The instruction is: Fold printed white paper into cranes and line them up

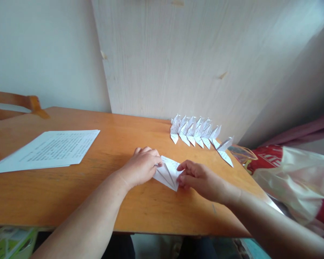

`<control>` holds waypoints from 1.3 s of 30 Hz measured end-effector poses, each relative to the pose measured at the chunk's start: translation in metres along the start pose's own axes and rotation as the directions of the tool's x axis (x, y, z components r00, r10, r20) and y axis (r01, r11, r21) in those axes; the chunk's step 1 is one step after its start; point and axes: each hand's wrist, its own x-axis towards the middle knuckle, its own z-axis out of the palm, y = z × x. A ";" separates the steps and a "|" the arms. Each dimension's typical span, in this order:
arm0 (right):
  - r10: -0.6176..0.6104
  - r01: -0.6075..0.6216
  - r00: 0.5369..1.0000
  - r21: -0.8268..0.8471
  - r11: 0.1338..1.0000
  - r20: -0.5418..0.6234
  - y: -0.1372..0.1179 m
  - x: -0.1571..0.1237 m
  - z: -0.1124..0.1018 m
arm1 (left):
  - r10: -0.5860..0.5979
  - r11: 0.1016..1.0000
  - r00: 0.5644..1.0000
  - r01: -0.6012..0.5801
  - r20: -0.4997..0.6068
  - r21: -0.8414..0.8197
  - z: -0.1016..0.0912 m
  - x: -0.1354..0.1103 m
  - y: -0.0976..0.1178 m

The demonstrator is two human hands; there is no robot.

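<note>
A folded sheet of white paper (167,174) with creases and a pointed lower end lies on the wooden table between my hands. My left hand (144,166) grips its left edge, fingers curled and thumb toward the paper. On the other side, my right hand (196,178) pinches the right edge between thumb and fingers. Beyond them, several folded paper cranes (190,131) stand close together in rows. One more folded paper figure (225,151) with raised wings sits apart, near the table's right edge.
A stack of printed sheets (62,149) lies on the left of the table (118,212). A pale wooden panel (162,64) rises behind it. Past the right edge are plastic bags (299,180), red and white. A wooden chair back (13,102) shows at far left.
</note>
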 end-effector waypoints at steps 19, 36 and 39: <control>-0.339 0.386 0.920 -0.303 0.871 0.197 0.007 0.052 -0.010 | -0.007 1.000 1.000 0.007 0.020 -0.027 0.004 0.001 0.009; -0.293 0.360 0.926 -0.319 0.877 0.238 -0.002 0.046 -0.015 | -0.068 0.937 0.973 0.138 0.221 -0.321 -0.003 -0.001 0.014; -0.271 0.337 0.932 -0.304 0.891 0.240 -0.004 0.045 -0.015 | -0.081 0.936 0.973 0.149 0.216 -0.320 -0.001 -0.001 0.013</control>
